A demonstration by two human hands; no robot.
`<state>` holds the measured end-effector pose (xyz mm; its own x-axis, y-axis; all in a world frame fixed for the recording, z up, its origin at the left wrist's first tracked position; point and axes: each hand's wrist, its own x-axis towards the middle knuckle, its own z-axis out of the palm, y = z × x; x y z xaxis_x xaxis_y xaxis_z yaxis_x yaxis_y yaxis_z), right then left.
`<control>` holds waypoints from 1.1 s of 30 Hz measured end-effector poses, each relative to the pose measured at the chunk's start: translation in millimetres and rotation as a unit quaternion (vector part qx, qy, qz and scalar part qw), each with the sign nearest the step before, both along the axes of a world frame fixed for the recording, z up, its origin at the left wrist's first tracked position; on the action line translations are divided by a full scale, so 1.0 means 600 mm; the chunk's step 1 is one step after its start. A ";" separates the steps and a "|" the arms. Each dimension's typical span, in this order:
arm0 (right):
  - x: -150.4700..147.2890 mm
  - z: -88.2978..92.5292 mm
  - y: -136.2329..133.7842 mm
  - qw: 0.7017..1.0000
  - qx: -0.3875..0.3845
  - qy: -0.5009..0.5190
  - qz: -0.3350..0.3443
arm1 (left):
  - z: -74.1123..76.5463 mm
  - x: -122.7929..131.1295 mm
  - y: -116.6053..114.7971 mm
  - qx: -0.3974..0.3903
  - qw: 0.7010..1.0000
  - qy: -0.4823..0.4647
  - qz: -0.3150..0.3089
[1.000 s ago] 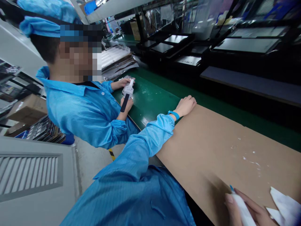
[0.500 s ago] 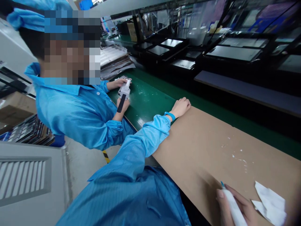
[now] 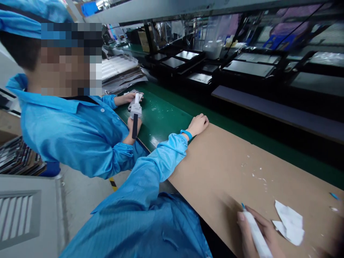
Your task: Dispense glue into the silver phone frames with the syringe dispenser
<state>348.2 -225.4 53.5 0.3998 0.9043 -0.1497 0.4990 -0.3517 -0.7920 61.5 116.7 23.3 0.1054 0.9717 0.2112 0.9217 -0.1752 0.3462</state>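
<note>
1. Flat brown board (image 3: 215,168), right half: likely work surface.
2. My left hand (image 3: 198,124), centre, at its corner, maybe steadying; can't tell if gripping.
3. My right hand (image 3: 269,233), lower right, gripping slim white blue-tipped tube (image 3: 256,233), probably for tip control.

A white tube (image 3: 255,229) with a blue tip slants in the right hand (image 3: 267,230) above a flat brown board (image 3: 212,168).

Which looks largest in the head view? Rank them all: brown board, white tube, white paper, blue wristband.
1. Brown board, by far
2. White paper and white tube: too alike to rank; the right hand hides part of the tube
3. Blue wristband, smallest
</note>
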 end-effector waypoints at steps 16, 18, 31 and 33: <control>0.004 -0.031 -0.006 0.993 0.105 0.053 0.030 | 0.012 0.003 -0.013 -0.019 1.000 -0.024 -0.002; 0.009 -0.039 -0.006 0.992 0.103 0.056 0.040 | 0.010 0.001 -0.011 -0.018 1.000 -0.025 -0.004; 0.007 -0.037 -0.007 0.994 0.096 0.049 0.034 | 0.005 0.002 -0.008 -0.027 1.000 -0.010 0.002; 0.003 -0.035 -0.007 0.994 0.099 0.048 0.019 | 0.007 0.002 -0.008 -0.026 1.000 -0.006 0.001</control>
<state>350.2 -229.6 32.8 0.3569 0.9341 -0.0032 0.4274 -0.1664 -0.8886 62.8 111.7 27.2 0.1018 0.9815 0.1624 0.9174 -0.1558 0.3663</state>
